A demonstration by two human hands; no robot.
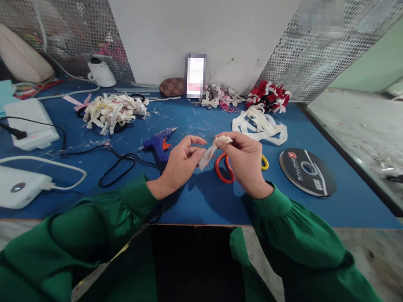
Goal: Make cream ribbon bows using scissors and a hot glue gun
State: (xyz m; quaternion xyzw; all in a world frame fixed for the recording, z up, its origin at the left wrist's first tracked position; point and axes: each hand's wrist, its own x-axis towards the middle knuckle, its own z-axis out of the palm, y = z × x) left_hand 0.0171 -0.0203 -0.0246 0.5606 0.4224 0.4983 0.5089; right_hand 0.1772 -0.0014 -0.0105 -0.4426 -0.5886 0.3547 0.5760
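A pale ribbon stretches between my two hands above the blue table. My left hand pinches its lower end between thumb and forefinger. In my right hand is the gathered, ruffled end of the same ribbon, gripped by thumb and fingers. Scissors with a red handle loop lie under my right hand, which partly hides them; a bit of yellow handle shows at its far side. Left of my left hand rests a blue glue gun with an orange trigger.
Cream ribbon bows are heaped at back left, red and white bows at back right. Loose white ribbon lies before them. A black ribbon spool is at right. A phone leans on the back panel. Black cable loops left.
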